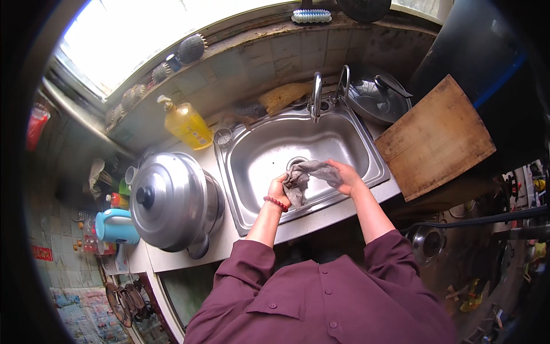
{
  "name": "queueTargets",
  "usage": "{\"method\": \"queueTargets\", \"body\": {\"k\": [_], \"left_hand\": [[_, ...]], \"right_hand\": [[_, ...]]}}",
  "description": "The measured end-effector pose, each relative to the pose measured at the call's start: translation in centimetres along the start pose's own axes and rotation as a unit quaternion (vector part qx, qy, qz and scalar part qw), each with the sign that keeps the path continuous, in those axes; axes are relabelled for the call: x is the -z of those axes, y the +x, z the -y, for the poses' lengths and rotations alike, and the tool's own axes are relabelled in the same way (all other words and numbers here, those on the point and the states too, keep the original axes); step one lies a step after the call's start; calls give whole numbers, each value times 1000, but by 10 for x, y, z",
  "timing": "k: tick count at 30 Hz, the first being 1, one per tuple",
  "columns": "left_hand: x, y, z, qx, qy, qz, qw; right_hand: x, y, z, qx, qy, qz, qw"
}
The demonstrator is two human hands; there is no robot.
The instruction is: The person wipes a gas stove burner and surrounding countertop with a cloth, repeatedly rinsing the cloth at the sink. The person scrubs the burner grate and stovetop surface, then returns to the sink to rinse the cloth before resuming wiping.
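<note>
A damp-looking grey cloth (pixel 320 170) stretches between my two hands above the stainless steel sink (pixel 258 150). My left hand (pixel 280 190), with a red bead bracelet at the wrist, grips its bunched end. The other end is held in my right hand (pixel 345 177). Just behind the cloth, the sink's drain (pixel 297 162) shows in part. The chrome faucet (pixel 316 96) rises from the sink's back rim, and no water stream is visible under its spout.
Left of the sink stand a large lidded aluminium pot (pixel 167 202), a yellow pump bottle (pixel 188 124) and a light-blue kettle (pixel 117 226). A wooden cutting board (pixel 438 139) leans at the right, near a pan with a glass lid (pixel 374 96). A scrub brush (pixel 311 16) lies on the sill.
</note>
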State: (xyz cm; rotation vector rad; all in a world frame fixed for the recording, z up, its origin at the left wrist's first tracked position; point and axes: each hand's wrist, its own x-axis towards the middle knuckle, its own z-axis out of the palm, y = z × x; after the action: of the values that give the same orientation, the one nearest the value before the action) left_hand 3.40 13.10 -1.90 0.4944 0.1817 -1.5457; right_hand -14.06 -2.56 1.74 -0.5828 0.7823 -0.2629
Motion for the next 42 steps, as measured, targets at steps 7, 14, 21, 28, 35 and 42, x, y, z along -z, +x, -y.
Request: {"method": "queueTargets", "body": {"k": [7,14,21,28,35,42], "left_hand": [[-13,50,-2,-33,-52,53,997],[-28,66,7,-113,-72,21,991],[-44,73,10,-128,-117,-34,984],[-52,89,14,-102,-73,-86,988],[-41,100,13,-61,-26,-119,991],[-55,83,16,-55,-26,-89,994]], "right_hand": [[15,86,70,273,-465,-67,840],[-35,156,104,353,-618,10,702],[-56,171,98,332,-763,59,552],[-41,169,95,288,-802,109,512],[15,148,37,76,-530,262,803],[35,144,23,-134,-304,165,929]]}}
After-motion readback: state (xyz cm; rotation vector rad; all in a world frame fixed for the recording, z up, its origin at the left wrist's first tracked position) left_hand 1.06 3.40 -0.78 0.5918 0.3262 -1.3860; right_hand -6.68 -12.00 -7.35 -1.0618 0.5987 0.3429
